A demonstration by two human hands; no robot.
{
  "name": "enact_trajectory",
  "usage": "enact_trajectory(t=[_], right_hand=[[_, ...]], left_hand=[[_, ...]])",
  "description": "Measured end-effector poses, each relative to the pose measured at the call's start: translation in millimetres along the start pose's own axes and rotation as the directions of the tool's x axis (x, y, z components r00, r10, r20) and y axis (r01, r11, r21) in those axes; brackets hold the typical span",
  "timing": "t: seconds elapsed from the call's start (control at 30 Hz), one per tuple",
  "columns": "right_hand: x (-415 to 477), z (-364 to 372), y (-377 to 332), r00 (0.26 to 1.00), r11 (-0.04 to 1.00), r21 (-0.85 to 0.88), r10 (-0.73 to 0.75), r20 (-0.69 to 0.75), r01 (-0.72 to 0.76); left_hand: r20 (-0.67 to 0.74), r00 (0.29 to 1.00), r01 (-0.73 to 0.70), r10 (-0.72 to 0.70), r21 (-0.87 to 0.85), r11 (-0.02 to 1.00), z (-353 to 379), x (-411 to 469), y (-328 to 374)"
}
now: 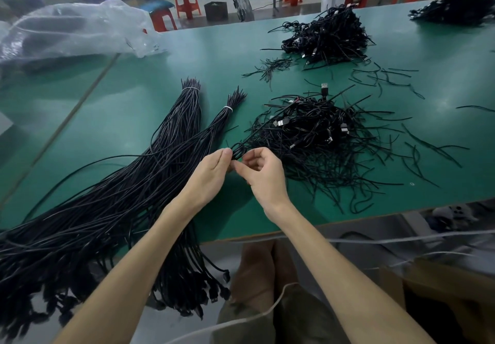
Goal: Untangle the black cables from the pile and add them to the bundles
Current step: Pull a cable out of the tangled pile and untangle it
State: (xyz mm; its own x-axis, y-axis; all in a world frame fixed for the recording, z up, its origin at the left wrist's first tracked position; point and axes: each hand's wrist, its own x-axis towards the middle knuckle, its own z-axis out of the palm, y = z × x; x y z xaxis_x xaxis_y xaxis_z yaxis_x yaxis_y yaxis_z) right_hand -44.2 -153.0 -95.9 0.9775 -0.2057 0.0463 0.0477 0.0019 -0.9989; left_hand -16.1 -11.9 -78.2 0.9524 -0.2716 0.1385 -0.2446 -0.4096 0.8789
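They're pinching a cable [239,150] beside the pile [316,134], left hand [214,173] and right hand [263,176] both — should be easing it out slowly.

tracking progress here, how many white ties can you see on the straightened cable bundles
2. One white tie wraps the far end of the left bundle; the second tie wraps the thinner bundle just right of it. Others may be hidden toward the near edge of the table.

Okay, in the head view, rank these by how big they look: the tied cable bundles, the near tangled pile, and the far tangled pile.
1. tied cable bundles
2. near tangled pile
3. far tangled pile, though it lies farther from the camera, so its true size against the near one is unsure.
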Motion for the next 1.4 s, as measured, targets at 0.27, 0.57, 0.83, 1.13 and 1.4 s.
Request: enact_trajectory(t=[0.27, 0.57, 0.83, 1.13, 1.4], right_hand=[[-3, -1, -1, 0.996, 0.999, 0.041, -0.022, 0.09, 0.018], [-5, -2, -7, 0.959, 0.992, -0.003, -0.12, 0.257, 0.125], [-5, 1, -4, 0.974, 0.991, -0.095, -0.076, 0.215, 0.098], [-9, 3, -9, 0.939, 0.965, -0.162, -0.151, 0.308, 0.209], [-12, 6, -7, 0.927, 0.89, -0.276, -0.313, 0.208, 0.363]], left_hand=[[-0.027, 0.995, 0.095, -0.101, -0.178, 0.98, -4, -2, 2], [-0.012, 0.992, 0.117, -0.123, -0.223, 0.968, -4, -5, 7], [-0.075, 0.984, 0.14, -0.162, -0.242, 0.96, -5, -3, 9], [-0.082, 0.959, 0.23, -0.272, -0.338, 0.913, -12, 2, 3], [-0.07, 0.958, 0.235, -0.279, -0.37, 0.899, -11, 3, 1]])
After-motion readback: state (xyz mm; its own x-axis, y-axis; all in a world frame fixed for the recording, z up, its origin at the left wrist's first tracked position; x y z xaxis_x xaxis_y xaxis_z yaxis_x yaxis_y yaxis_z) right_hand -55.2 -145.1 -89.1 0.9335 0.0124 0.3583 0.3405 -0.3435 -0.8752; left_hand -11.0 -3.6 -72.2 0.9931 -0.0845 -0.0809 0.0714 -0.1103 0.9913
